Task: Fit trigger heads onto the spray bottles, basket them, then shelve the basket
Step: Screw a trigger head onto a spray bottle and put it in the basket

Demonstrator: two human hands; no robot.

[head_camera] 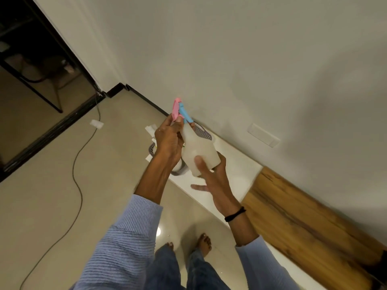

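Note:
A translucent white spray bottle (198, 150) is held up in front of me, tilted with its neck toward the upper left. My right hand (211, 176) cups its base from below, thumb on the side. My left hand (168, 141) grips the pink and blue trigger head (179, 111) at the bottle's neck. Behind the bottle a grey perforated basket (202, 133) sits on the white ledge (234, 164), mostly hidden by my hands.
A wooden panel (303, 222) continues the ledge to the right along the wall. A dark cable (78, 185) snakes across the tiled floor at left. White packaging (151, 129) lies beside the basket. A dark doorway stands at far left. My bare feet are below.

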